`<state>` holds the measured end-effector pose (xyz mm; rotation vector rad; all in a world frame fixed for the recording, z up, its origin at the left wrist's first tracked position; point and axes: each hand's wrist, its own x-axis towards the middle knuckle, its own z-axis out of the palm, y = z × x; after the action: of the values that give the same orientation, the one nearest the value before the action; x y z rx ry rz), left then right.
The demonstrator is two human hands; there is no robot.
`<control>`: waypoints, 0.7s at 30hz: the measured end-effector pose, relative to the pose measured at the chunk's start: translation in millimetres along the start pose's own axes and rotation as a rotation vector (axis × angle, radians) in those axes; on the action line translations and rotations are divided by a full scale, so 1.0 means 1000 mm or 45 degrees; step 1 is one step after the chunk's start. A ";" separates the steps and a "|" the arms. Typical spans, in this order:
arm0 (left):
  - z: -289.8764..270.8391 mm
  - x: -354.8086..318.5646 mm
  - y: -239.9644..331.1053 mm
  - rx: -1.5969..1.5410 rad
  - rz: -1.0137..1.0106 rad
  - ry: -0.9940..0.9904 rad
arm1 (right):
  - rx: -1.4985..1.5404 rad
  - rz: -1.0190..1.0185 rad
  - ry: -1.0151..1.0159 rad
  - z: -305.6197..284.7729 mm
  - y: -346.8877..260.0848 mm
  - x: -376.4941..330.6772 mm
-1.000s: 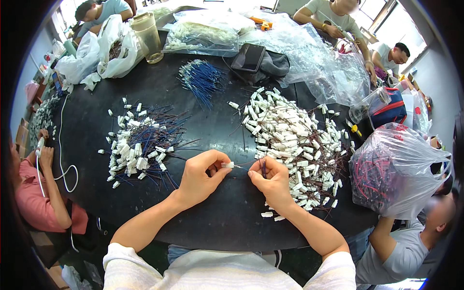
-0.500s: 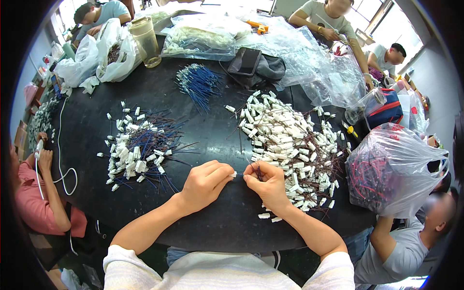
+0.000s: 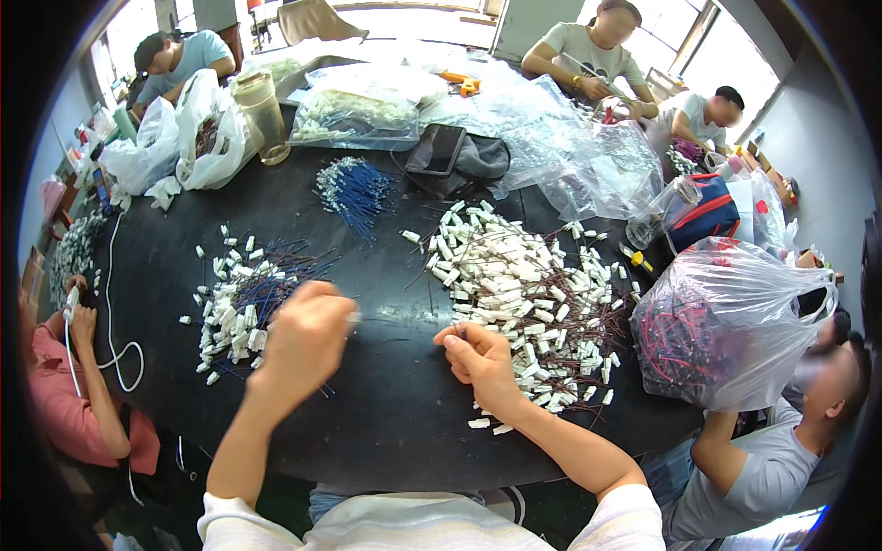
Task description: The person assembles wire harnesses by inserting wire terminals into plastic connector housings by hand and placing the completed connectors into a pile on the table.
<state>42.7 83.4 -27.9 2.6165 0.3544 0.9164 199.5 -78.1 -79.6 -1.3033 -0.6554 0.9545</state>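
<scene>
Now the left hand [image 3: 303, 335], blurred, has its fingers closed on a white connector [image 3: 353, 318] beside the smaller connector pile [image 3: 241, 312]. The right hand [image 3: 482, 363] meets thumb to forefinger by the larger connector pile [image 3: 514, 285]; any held wire is unclear. Near the tabletop's [image 3: 404, 432] right edge, a clear plastic bag [image 3: 792, 283] contains red and dark wires [image 3: 684, 335]; toward its far-left edge, a white plastic bag [image 3: 225, 165] contains brown pieces [image 3: 206, 134].

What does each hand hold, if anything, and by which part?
Left hand: blurred, pale bit at its edge; whether held, and where, cannot be told. Right hand: anything pinched is too small to tell.
</scene>
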 end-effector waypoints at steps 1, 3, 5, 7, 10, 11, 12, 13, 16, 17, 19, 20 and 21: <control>-0.020 0.003 -0.002 0.087 -0.105 -0.112 | 0.095 0.050 -0.021 -0.001 -0.003 -0.002; -0.042 0.013 -0.003 0.345 -0.219 -0.385 | 0.093 0.051 0.020 -0.004 -0.003 -0.002; -0.029 0.029 -0.007 0.438 -0.221 -0.364 | 0.058 0.046 0.025 -0.005 -0.004 0.000; 0.000 0.047 -0.027 0.285 -0.029 -0.277 | 0.003 0.016 -0.007 -0.002 -0.004 -0.001; 0.060 0.079 -0.061 0.285 0.167 -0.315 | 0.012 -0.023 -0.056 0.003 0.001 -0.003; 0.076 0.089 -0.069 0.311 0.194 -0.382 | 0.000 -0.058 -0.050 0.003 0.004 -0.002; 0.085 0.096 -0.063 0.203 0.160 -0.421 | -0.008 -0.049 -0.061 -0.001 0.002 -0.002; 0.090 0.099 -0.061 0.197 0.162 -0.467 | -0.013 -0.066 -0.059 -0.001 0.001 -0.002; 0.101 0.100 -0.058 0.185 0.192 -0.456 | 0.001 -0.070 -0.066 -0.004 0.007 0.001; 0.102 0.100 -0.057 0.127 0.169 -0.437 | -0.019 -0.065 -0.059 -0.005 0.011 0.003; 0.099 0.097 -0.056 0.078 0.118 -0.401 | -0.042 -0.059 -0.064 -0.004 0.011 0.004; 0.094 0.095 -0.055 0.115 0.104 -0.379 | -0.028 -0.049 -0.064 -0.002 0.009 0.005; 0.088 0.092 -0.052 0.150 0.089 -0.360 | -0.014 -0.036 -0.062 -0.001 0.008 0.004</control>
<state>162.7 141.7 -61.8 2.8319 0.2511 0.5484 200.3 -75.0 -88.2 -1.2805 -0.7159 0.9632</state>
